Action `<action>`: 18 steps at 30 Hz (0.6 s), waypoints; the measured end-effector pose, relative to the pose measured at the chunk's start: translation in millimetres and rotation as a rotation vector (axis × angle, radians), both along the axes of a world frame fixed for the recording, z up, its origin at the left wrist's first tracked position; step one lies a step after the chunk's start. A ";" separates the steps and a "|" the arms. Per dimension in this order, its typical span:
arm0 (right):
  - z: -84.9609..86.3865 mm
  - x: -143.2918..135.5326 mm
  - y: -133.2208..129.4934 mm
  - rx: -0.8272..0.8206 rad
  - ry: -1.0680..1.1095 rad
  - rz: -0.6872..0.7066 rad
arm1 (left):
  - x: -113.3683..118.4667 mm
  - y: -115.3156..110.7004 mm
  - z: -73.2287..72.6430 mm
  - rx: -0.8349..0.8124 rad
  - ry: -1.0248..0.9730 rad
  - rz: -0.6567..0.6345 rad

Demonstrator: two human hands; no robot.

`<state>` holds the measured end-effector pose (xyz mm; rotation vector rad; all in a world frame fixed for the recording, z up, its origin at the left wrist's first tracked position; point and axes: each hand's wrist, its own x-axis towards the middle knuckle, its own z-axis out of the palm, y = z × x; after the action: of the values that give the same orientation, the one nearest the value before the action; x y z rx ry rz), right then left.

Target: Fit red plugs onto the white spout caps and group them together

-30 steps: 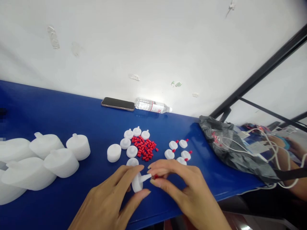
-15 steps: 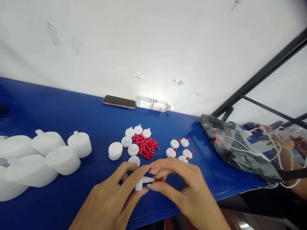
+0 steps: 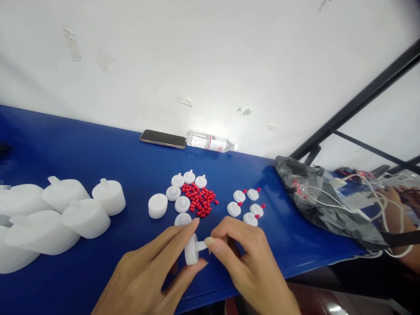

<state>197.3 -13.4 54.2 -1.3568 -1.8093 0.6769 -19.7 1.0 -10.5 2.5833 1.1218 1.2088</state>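
My left hand (image 3: 154, 267) is closed around the rim of a round white nozzle cap (image 3: 191, 250), held on its side with the spout pointing right. The thumb and fingers of my right hand (image 3: 246, 258) pinch the end of that spout; the small red cap seen there earlier is now hidden behind the fingertips. Just beyond my hands lie a heap of small red caps (image 3: 201, 199) and several white nozzle caps (image 3: 182, 204) without red tips. To the right sit several white nozzle caps (image 3: 234, 209) with red tips on their spouts.
Stacks of white caps (image 3: 42, 232) fill the left of the blue table (image 3: 124, 170), with a short white stack (image 3: 158, 206) nearer the middle. A phone (image 3: 163, 138) and a water bottle (image 3: 210, 142) lie by the wall. A black plastic bag (image 3: 321, 214) lies at right; another person's hand (image 3: 392, 197) is beyond.
My right fingers have shifted their pinch at the spout's end, and the red cap has gone out of sight behind them. The white nozzle cap has turned slightly, showing more of its round face.
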 end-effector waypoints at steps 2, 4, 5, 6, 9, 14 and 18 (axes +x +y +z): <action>-1.7 -2.9 -4.2 0.063 -0.096 0.018 | -2.5 -1.4 -2.7 0.083 0.054 0.004; -4.8 -5.5 -8.9 0.122 -0.178 0.023 | -3.5 -1.5 -5.5 0.164 0.084 0.017; -6.6 -6.4 -10.9 0.145 -0.223 0.022 | -3.2 -1.3 -6.6 0.199 0.088 0.025; -8.2 -6.9 -12.6 0.163 -0.269 0.017 | -2.5 -1.2 -7.4 0.227 0.082 0.032; -10.5 -6.7 -14.3 0.191 -0.378 0.021 | 1.3 -2.1 -8.4 0.209 0.024 0.043; -8.7 -7.3 -9.3 0.217 -0.391 0.057 | 4.8 -5.4 -8.6 0.115 -0.055 0.062; -8.4 -10.9 -7.0 0.173 -0.371 0.085 | 2.5 -6.4 -11.7 0.155 -0.032 0.049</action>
<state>186.5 -20.5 45.8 -1.3590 -2.1721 0.3137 -17.2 -5.4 -22.2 2.6505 1.1346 1.3957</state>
